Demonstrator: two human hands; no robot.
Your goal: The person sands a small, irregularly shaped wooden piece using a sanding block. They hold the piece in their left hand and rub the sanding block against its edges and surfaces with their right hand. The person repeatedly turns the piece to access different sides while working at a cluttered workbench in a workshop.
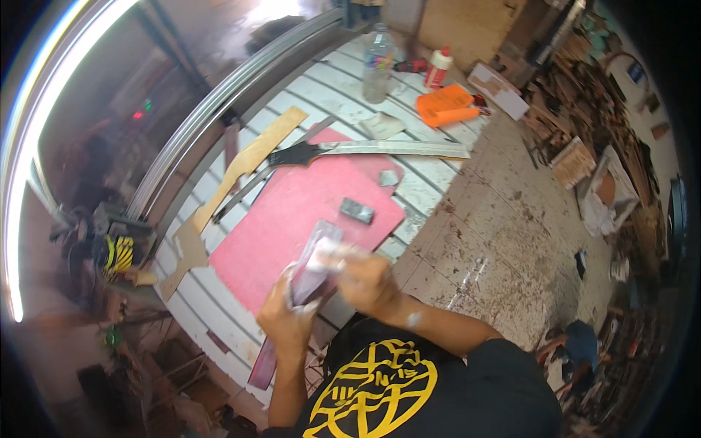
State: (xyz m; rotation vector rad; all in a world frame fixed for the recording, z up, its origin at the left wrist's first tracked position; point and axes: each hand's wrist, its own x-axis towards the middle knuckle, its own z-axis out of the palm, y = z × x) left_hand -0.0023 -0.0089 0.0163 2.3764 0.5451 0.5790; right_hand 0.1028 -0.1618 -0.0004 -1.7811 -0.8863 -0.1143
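Near the front edge of the slatted white table, my left hand (285, 317) grips a long purplish-red piece (263, 364), which looks like wood. Its upper part, greyish and blurred, rises between my hands. My right hand (369, 279) holds a crumpled white cloth or paper (328, 254) against that part; both are smeared by motion. White material also shows around my left fingers. Beyond my hands lies a pink board (301, 219) with a small dark grey block (356, 211) on it. A long blade-shaped piece with a black handle section (296, 155) lies across the board's far side.
A tan shaped template (235, 167) lies at the left. Farther back are a plastic bottle (378, 65), a red-capped glue bottle (438, 68), an orange sheet (446, 105) and a grey sandpaper-like piece (383, 125). A metal rail (235, 98) borders the table; wood scraps (569, 104) pile at the right.
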